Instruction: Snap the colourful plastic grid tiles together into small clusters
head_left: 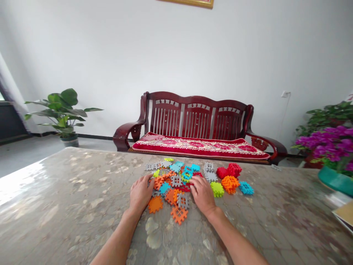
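A loose pile of plastic interlocking building tiles [176, 180] in orange, grey, blue, red and lime lies on the table between my hands. My left hand [141, 192] rests at the pile's left side, fingers stretched forward and touching its edge. On the other side, my right hand [202, 194] reaches over the pile's right edge with its fingers apart, near blue and red tiles. No tile is visibly gripped in either hand; some fingertips are hidden among the pieces. Nearest me lie an orange windowed tile [179, 215] and a solid orange tile [155, 204].
Right of the pile stand stacks sorted by colour: grey [210, 172], red [234, 170], lime [217, 189], orange [230, 184] and blue [246, 188]. A patterned cover lies over the table [96, 206]. Purple flowers [328, 145] stand at right; a wooden bench [197, 117] is behind.
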### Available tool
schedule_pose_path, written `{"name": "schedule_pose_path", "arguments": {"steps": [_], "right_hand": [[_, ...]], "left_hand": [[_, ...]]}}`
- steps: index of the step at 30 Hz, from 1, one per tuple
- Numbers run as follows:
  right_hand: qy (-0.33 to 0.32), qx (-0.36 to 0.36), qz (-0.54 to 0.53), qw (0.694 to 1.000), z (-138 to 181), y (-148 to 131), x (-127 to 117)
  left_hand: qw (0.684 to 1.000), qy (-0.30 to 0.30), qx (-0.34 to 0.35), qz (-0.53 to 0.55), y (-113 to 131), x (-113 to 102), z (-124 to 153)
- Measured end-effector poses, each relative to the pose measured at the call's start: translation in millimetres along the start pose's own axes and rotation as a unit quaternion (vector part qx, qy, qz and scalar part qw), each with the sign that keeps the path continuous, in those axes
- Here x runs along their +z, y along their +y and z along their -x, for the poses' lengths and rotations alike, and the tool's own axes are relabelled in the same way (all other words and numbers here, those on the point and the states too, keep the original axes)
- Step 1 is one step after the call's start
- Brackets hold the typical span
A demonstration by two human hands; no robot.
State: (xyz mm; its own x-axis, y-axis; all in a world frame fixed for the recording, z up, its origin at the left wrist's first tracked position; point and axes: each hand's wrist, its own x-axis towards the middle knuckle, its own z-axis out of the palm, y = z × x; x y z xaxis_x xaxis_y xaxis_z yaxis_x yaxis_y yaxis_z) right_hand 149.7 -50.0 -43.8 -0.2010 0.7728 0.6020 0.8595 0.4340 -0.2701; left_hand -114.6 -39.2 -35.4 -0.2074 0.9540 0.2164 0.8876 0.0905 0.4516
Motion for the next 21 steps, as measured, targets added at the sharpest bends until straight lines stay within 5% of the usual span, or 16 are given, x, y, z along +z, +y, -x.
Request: {"name": "schedule_pose_path", "arguments": {"steps": [21], "right_hand": [[-0.021, 0.05, 0.052, 0.997, -17, -2, 16]], "left_hand": [[1.0, 0.009, 0.004, -0.003, 3, -1, 2]]}}
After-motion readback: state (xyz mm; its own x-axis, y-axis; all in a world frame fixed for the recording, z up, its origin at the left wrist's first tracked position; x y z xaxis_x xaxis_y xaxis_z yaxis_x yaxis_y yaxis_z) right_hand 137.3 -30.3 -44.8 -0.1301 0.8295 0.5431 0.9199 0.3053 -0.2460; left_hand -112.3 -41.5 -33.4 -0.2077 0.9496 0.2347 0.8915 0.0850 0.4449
